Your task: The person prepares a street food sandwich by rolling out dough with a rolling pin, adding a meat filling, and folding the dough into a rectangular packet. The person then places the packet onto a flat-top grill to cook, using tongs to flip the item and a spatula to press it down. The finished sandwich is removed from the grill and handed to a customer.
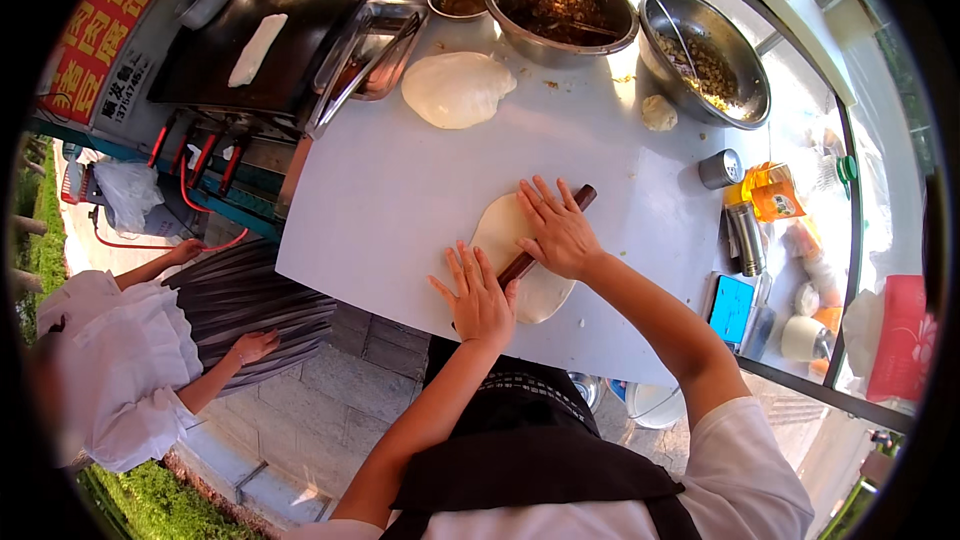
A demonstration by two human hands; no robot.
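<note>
A dark wooden rolling pin (pixel 516 270) lies slantwise across a flat oval of dough (pixel 544 296) near the worktop's front edge. My left hand (pixel 480 300) rests on the pin's lower end, fingers spread. Over its upper part lies my right hand (pixel 556 229), palm down with fingers extended, not wrapped around it. A second, larger piece of flattened dough (pixel 456 90) sits farther back on the white worktop (pixel 375 202). Near the right-hand bowl is a small dough ball (pixel 659 113).
Behind are a steel bowl of dark filling (pixel 566 11), another bowl with a spoon (pixel 705 52) and a metal tray with tongs (pixel 367 52). A dough strip (pixel 257 50) lies on the griddle (pixel 300 15). Shakers, an oil bottle (pixel 765 187) and a phone (pixel 730 309) are right. A person (pixel 127 360) stands left.
</note>
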